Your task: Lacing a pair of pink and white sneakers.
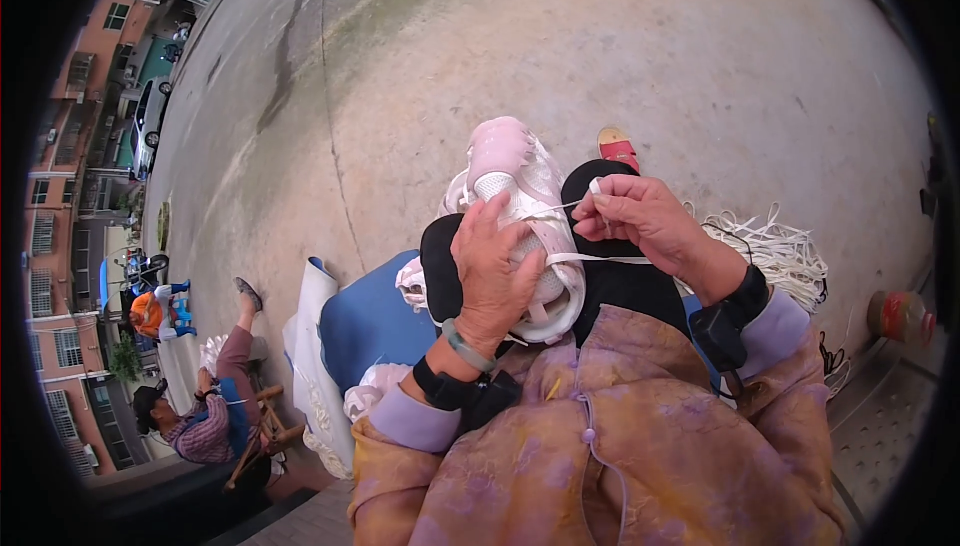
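A white and pale pink sneaker [500,151] rests on my lap, its toe pointing away from me. My left hand [488,276] holds it across the top, with the fingers over the upper and the thumb bent toward the lace area. To the right of the shoe, my right hand [650,221] pinches a white shoelace [552,211] between thumb and fingers. That lace runs taut from the shoe to the fingertips. Another flat length of lace [612,260] stretches from the shoe's opening to the right, passing below my right hand.
A heap of white laces [775,251] lies at my right, near a jar with a red lid [900,316]. At my left are a blue sheet [370,316] and more pink shoe parts [410,284]. A person [215,416] sits farther left. One red sandal [617,146] shows ahead.
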Demonstrator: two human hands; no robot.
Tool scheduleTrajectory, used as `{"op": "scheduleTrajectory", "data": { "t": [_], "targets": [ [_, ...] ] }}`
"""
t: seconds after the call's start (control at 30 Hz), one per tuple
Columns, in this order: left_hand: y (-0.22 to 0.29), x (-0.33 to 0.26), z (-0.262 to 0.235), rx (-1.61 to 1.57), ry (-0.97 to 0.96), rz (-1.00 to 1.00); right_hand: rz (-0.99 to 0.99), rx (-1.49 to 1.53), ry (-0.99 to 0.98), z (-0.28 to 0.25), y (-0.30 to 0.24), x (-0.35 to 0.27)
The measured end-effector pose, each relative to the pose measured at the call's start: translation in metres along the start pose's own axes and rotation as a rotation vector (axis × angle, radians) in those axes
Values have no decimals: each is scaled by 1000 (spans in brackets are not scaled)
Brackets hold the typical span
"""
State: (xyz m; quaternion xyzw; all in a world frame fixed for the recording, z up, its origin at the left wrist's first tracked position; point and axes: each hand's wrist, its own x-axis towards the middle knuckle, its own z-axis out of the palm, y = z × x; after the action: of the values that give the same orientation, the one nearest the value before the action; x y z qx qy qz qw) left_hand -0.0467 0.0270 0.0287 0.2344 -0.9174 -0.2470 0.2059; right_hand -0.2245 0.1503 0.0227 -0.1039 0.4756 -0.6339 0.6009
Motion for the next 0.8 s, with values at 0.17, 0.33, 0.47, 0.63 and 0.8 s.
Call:
{"op": "scheduleTrajectory", "data": {
  "t": [0.17,0.33,0.47,0.63,0.8],
  "targets": [
    [-3,9,-4,61,-73,12,-366,-329,-54,14,14,31],
    [-2,11,-5,48,-47,19,-348,-289,103,24,25,34],
    [-3,12,-5,23,-26,12,-375,-220,166,30,30,33],
    [-4,8,0,22,0,7,-454,-210,176,32,39,37],
    [-4,6,0,12,5,4,-458,-214,177,30,43,37]
  ]
}}
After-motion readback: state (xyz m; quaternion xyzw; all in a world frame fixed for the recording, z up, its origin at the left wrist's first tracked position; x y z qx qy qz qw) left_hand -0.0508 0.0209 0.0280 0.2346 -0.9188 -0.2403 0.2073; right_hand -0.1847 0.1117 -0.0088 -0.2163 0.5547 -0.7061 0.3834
